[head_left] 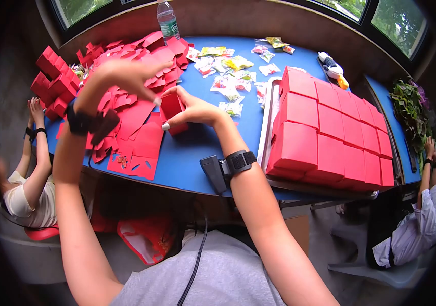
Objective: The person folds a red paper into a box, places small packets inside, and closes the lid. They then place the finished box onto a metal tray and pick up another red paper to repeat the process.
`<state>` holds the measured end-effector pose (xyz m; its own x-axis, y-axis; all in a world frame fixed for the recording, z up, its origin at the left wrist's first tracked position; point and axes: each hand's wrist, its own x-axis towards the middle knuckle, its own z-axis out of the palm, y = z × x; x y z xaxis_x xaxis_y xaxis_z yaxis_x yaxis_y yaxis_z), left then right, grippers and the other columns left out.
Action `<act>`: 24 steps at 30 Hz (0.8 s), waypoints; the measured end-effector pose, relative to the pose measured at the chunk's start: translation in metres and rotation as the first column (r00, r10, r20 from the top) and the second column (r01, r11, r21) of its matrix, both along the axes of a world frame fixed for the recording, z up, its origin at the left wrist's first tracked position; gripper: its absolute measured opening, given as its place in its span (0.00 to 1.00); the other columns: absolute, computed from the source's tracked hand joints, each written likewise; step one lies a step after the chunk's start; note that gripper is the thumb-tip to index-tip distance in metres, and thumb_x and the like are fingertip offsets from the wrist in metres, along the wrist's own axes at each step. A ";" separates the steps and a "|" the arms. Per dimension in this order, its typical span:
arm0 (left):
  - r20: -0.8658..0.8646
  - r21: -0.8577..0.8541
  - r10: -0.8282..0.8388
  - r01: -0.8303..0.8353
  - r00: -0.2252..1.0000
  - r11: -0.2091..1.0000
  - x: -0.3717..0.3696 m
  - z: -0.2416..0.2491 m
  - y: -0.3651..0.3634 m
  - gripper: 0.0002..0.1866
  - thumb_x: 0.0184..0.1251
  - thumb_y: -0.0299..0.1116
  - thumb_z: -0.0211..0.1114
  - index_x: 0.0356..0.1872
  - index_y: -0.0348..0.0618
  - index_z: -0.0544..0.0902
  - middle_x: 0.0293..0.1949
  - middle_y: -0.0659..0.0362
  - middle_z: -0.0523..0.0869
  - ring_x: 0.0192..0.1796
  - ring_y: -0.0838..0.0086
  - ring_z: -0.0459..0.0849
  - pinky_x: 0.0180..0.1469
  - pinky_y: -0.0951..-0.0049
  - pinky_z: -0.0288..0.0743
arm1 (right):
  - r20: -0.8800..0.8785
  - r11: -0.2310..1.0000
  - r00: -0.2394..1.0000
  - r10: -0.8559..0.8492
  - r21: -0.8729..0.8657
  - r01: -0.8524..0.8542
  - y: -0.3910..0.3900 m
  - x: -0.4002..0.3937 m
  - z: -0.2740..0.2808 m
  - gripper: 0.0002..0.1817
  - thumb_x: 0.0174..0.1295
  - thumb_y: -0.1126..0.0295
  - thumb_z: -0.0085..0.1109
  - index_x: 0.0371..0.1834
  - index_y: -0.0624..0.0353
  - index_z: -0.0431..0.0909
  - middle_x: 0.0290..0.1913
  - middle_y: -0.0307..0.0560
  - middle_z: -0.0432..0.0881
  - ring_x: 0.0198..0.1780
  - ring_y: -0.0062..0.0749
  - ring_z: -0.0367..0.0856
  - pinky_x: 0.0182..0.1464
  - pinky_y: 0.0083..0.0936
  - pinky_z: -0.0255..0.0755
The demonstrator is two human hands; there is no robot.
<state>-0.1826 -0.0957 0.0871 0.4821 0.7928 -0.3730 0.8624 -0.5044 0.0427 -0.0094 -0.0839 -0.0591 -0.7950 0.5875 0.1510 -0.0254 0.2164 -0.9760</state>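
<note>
A small red paper box point(175, 106) with its top unclosed is in my right hand point(193, 109), whose thumb and fingers grip its sides above the blue table point(177, 163). My left hand point(126, 76) hovers to the left over the red paper, slightly blurred. Its fingers are stretched out, with the thumb tip close to the box's edge, and I see nothing in it. Flat red die-cut card sheets point(139, 150) lie near the table's front edge, below the left hand. Behind them spreads a heap of folded red card pieces point(164, 56).
Small candy packets point(233, 76) are scattered beyond the box. A tray point(270, 122) of stacked, closed red boxes point(325, 127) stands right. A water bottle point(167, 20) is at the back. Co-workers' hands show at left point(35, 111) and right point(430, 148), beside greenery point(412, 107).
</note>
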 end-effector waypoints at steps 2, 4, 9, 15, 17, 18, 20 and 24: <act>-0.070 0.156 -0.025 0.036 0.997 0.987 0.027 0.021 0.032 0.48 0.51 0.58 0.67 0.65 0.37 0.57 0.54 0.44 0.76 0.56 0.54 0.76 0.55 0.64 0.70 | 0.034 1.000 0.999 -0.015 0.005 0.015 -0.003 0.000 0.005 0.48 0.34 0.59 0.77 0.60 0.58 0.60 0.53 0.55 0.72 0.57 0.37 0.70 0.59 0.29 0.63; -0.121 0.219 -0.044 0.070 0.992 0.973 0.073 0.026 0.068 0.43 0.55 0.60 0.62 0.61 0.35 0.64 0.51 0.45 0.79 0.53 0.54 0.78 0.52 0.62 0.72 | 0.067 1.000 0.997 -0.024 -0.005 0.024 -0.004 0.000 0.006 0.49 0.34 0.65 0.77 0.62 0.53 0.56 0.52 0.50 0.71 0.55 0.34 0.71 0.57 0.27 0.65; -0.233 0.128 -0.085 0.117 0.969 0.985 0.172 -0.048 0.173 0.45 0.56 0.66 0.55 0.62 0.35 0.65 0.53 0.45 0.78 0.54 0.54 0.78 0.54 0.64 0.72 | 0.042 0.998 0.997 0.070 0.001 -0.070 0.000 -0.002 0.000 0.51 0.35 0.67 0.76 0.64 0.54 0.52 0.54 0.50 0.70 0.56 0.35 0.70 0.57 0.25 0.65; -0.259 0.224 0.004 0.056 0.966 0.973 0.208 -0.115 0.185 0.29 0.66 0.43 0.48 0.69 0.53 0.58 0.67 0.45 0.60 0.64 0.48 0.67 0.61 0.52 0.64 | 0.112 1.000 0.994 -0.011 -0.009 0.012 -0.006 0.006 0.010 0.51 0.35 0.64 0.76 0.65 0.61 0.55 0.58 0.51 0.71 0.56 0.31 0.72 0.56 0.23 0.67; -0.235 0.128 -0.037 0.068 0.971 0.989 0.199 -0.096 0.179 0.32 0.59 0.35 0.54 0.67 0.45 0.58 0.64 0.40 0.62 0.62 0.50 0.69 0.59 0.56 0.68 | -0.100 0.996 0.993 0.058 0.069 -0.051 0.008 -0.008 -0.010 0.50 0.35 0.65 0.76 0.63 0.58 0.55 0.60 0.52 0.68 0.58 0.32 0.70 0.56 0.24 0.67; -0.234 0.089 0.004 0.018 0.972 0.996 0.191 -0.092 0.182 0.35 0.57 0.37 0.57 0.66 0.41 0.58 0.62 0.40 0.65 0.61 0.52 0.71 0.57 0.59 0.71 | -0.048 0.998 0.996 0.070 0.004 -0.070 0.010 -0.010 -0.011 0.50 0.34 0.65 0.76 0.63 0.56 0.55 0.60 0.52 0.67 0.58 0.33 0.69 0.56 0.25 0.66; -0.183 0.003 0.039 -0.039 0.982 0.999 0.176 -0.093 0.197 0.42 0.48 0.42 0.66 0.63 0.30 0.60 0.57 0.42 0.73 0.58 0.58 0.75 0.51 0.68 0.77 | 0.008 0.992 0.996 0.084 -0.100 -0.083 0.006 -0.004 0.000 0.48 0.33 0.67 0.76 0.60 0.51 0.57 0.56 0.51 0.70 0.57 0.35 0.70 0.57 0.28 0.66; 0.068 0.002 0.058 -0.058 0.996 0.998 0.154 -0.092 0.199 0.41 0.40 0.41 0.74 0.58 0.32 0.69 0.52 0.45 0.78 0.53 0.58 0.78 0.55 0.70 0.72 | -0.012 1.000 1.000 -0.003 0.018 0.003 0.014 -0.012 -0.017 0.48 0.32 0.65 0.76 0.60 0.52 0.58 0.51 0.52 0.73 0.54 0.37 0.72 0.56 0.28 0.66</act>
<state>-0.0287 0.1035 -0.0047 0.4596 0.8213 -0.3379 0.8853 -0.4541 0.1006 -0.0213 -0.0701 -0.0757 -0.7915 0.5867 0.1714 -0.0368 0.2342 -0.9715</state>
